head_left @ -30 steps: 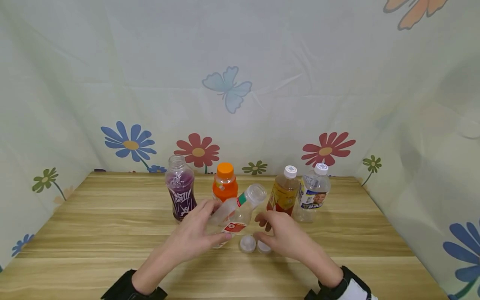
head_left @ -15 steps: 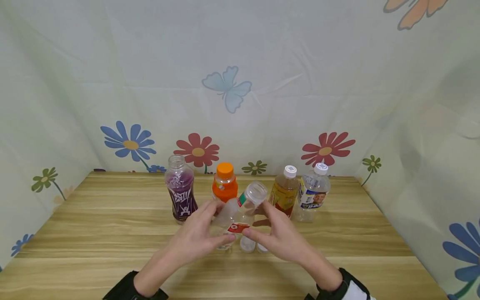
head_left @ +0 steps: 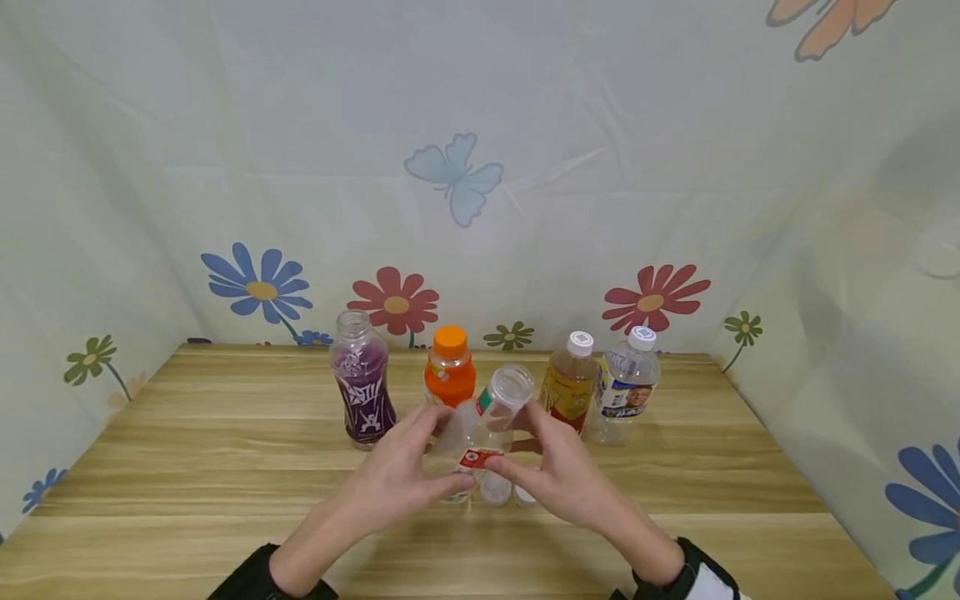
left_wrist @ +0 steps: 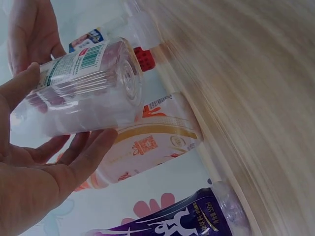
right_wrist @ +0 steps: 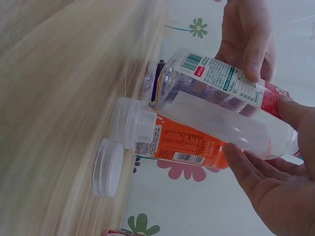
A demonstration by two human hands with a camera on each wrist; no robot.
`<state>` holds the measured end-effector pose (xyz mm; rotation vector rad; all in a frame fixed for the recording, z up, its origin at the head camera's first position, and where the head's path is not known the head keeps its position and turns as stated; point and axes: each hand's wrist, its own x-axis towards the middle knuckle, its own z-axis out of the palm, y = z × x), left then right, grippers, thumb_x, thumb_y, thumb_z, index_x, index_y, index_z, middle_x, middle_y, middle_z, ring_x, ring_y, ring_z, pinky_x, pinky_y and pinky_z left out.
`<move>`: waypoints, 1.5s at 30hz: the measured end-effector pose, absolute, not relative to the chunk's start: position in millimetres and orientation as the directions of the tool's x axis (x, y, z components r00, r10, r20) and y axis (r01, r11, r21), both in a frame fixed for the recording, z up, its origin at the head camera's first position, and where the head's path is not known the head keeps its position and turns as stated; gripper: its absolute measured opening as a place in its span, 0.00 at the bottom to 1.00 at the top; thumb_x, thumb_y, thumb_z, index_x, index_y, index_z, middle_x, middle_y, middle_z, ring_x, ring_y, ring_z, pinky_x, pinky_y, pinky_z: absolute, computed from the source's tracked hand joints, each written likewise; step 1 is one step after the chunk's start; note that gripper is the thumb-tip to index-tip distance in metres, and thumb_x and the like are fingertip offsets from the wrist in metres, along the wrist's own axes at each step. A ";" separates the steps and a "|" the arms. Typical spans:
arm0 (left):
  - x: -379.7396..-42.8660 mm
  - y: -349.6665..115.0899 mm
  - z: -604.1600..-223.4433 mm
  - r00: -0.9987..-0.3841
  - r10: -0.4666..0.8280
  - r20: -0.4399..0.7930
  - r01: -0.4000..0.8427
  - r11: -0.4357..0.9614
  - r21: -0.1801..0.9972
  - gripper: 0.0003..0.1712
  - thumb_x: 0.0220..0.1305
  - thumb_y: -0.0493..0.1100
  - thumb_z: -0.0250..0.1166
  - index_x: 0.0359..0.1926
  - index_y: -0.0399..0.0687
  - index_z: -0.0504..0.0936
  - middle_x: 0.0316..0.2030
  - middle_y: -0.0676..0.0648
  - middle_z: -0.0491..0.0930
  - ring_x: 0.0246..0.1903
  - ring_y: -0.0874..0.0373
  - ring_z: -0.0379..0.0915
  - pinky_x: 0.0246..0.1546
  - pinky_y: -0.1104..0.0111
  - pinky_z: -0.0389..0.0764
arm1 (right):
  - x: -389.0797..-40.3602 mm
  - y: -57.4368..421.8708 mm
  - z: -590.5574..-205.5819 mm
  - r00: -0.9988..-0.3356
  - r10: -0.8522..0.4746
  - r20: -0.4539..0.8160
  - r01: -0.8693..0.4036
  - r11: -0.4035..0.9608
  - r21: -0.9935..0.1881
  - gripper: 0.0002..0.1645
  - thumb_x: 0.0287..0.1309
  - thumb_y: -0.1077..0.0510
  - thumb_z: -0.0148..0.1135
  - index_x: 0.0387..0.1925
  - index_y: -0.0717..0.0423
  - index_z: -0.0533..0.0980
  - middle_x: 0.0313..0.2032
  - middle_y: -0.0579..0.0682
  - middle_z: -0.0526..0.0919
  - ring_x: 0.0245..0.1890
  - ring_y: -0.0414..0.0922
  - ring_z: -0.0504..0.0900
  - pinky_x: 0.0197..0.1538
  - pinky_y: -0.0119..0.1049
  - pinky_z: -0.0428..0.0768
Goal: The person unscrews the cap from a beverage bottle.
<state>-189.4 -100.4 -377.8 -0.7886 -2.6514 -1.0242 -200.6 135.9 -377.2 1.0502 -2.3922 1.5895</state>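
Both hands hold a clear plastic bottle (head_left: 474, 458) with a red and white label. It tilts above the table, its uncapped mouth up and to the right. My left hand (head_left: 390, 471) grips the lower part, thumb on the near side and fingers behind. Nearer the neck, my right hand (head_left: 558, 467) grips it from the other side; its far fingers are partly hidden by the bottle. In the right wrist view, a translucent cap (right_wrist: 130, 123) and a white cap (right_wrist: 107, 168) sit on the table below. The right thumb side partly covers the white cap in the head view.
Behind the hands stand an uncapped purple bottle (head_left: 363, 392), an orange bottle (head_left: 450, 371) with an orange cap, a brown drink bottle (head_left: 568, 383) and a clear bottle (head_left: 630, 387), both white-capped. A wooden table (head_left: 187, 467) meets a flowered curtain (head_left: 300, 125).
My right hand has moved from above the caps up to the bottle and now grips it. The bottle has shifted slightly to the right; the left hand still holds it.
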 end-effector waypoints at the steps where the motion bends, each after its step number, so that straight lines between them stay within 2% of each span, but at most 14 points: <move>1: -189.6 -100.7 -377.8 -0.841 0.410 0.353 0.540 0.621 0.568 0.40 0.50 0.56 0.78 0.61 0.51 0.71 0.51 0.59 0.72 0.50 0.64 0.71 0.50 0.70 0.74 | -200.4 136.1 -376.6 -0.762 -0.489 0.424 -0.578 0.219 -0.786 0.32 0.59 0.58 0.69 0.62 0.48 0.66 0.53 0.43 0.77 0.52 0.46 0.79 0.47 0.36 0.79; 4: -189.7 -101.6 -377.2 -0.843 0.408 0.352 0.538 0.620 0.570 0.43 0.49 0.56 0.78 0.63 0.51 0.69 0.51 0.58 0.71 0.50 0.61 0.71 0.50 0.70 0.74 | -195.7 134.6 -368.2 -0.764 -0.468 0.444 -0.584 0.208 -0.785 0.32 0.58 0.64 0.69 0.61 0.55 0.67 0.53 0.48 0.77 0.51 0.49 0.79 0.45 0.36 0.80; 8: -189.6 -102.9 -375.6 -0.847 0.406 0.344 0.532 0.622 0.574 0.46 0.48 0.56 0.79 0.65 0.49 0.68 0.54 0.53 0.72 0.51 0.55 0.72 0.51 0.66 0.74 | -198.5 136.7 -367.4 -0.756 -0.444 0.481 -0.614 0.225 -0.757 0.30 0.57 0.68 0.69 0.59 0.61 0.67 0.51 0.51 0.77 0.49 0.49 0.80 0.43 0.35 0.80; 11: -189.5 -103.6 -374.3 -0.854 0.405 0.327 0.520 0.637 0.569 0.48 0.48 0.57 0.79 0.66 0.47 0.68 0.56 0.49 0.72 0.53 0.53 0.72 0.53 0.64 0.73 | -206.6 141.2 -375.2 -0.761 -0.420 0.495 -0.624 0.264 -0.735 0.28 0.57 0.67 0.69 0.58 0.61 0.68 0.48 0.49 0.78 0.46 0.46 0.80 0.42 0.34 0.81; 16: -190.0 -105.8 -373.3 -0.866 0.406 0.291 0.499 0.673 0.546 0.48 0.49 0.59 0.78 0.66 0.45 0.68 0.58 0.48 0.71 0.55 0.53 0.71 0.54 0.62 0.73 | -211.4 144.6 -375.5 -0.802 -0.372 0.467 -0.583 0.317 -0.749 0.28 0.58 0.68 0.68 0.58 0.65 0.68 0.48 0.52 0.78 0.43 0.49 0.80 0.40 0.34 0.81; 20: -190.6 -107.7 -374.0 -0.874 0.408 0.264 0.485 0.703 0.520 0.48 0.49 0.63 0.75 0.66 0.45 0.68 0.57 0.48 0.71 0.55 0.52 0.71 0.54 0.61 0.72 | -214.3 148.6 -375.0 -0.825 -0.342 0.449 -0.555 0.343 -0.758 0.28 0.61 0.63 0.67 0.60 0.62 0.68 0.49 0.51 0.78 0.44 0.47 0.80 0.40 0.33 0.81; 26: -191.1 -108.5 -374.4 -0.882 0.409 0.233 0.469 0.721 0.510 0.47 0.50 0.63 0.75 0.65 0.46 0.68 0.58 0.48 0.70 0.55 0.52 0.71 0.54 0.60 0.72 | -219.1 153.1 -377.7 -0.821 -0.312 0.478 -0.568 0.360 -0.740 0.29 0.64 0.59 0.65 0.63 0.59 0.67 0.53 0.49 0.77 0.46 0.48 0.80 0.41 0.33 0.80; 32: -191.7 -108.4 -375.8 -0.886 0.415 0.206 0.459 0.722 0.518 0.47 0.51 0.63 0.74 0.65 0.46 0.68 0.57 0.47 0.70 0.54 0.52 0.71 0.53 0.59 0.73 | -223.6 153.9 -386.8 -0.811 -0.302 0.500 -0.584 0.412 -0.699 0.34 0.64 0.62 0.64 0.67 0.62 0.63 0.57 0.51 0.73 0.48 0.48 0.81 0.43 0.32 0.80; 37: -191.8 -108.3 -377.0 -0.888 0.418 0.191 0.454 0.735 0.503 0.47 0.51 0.65 0.73 0.66 0.47 0.68 0.57 0.48 0.71 0.54 0.53 0.71 0.53 0.58 0.73 | -227.6 153.5 -394.0 -0.805 -0.316 0.503 -0.593 0.456 -0.663 0.35 0.63 0.64 0.64 0.67 0.68 0.61 0.58 0.56 0.72 0.54 0.52 0.77 0.46 0.34 0.79; 45: -192.5 -108.3 -376.9 -0.889 0.417 0.189 0.452 0.734 0.506 0.46 0.52 0.66 0.72 0.65 0.48 0.68 0.56 0.48 0.71 0.53 0.54 0.71 0.52 0.58 0.73 | -232.2 154.1 -397.4 -0.798 -0.319 0.511 -0.600 0.504 -0.621 0.34 0.64 0.65 0.64 0.67 0.69 0.62 0.59 0.60 0.72 0.56 0.54 0.76 0.47 0.38 0.79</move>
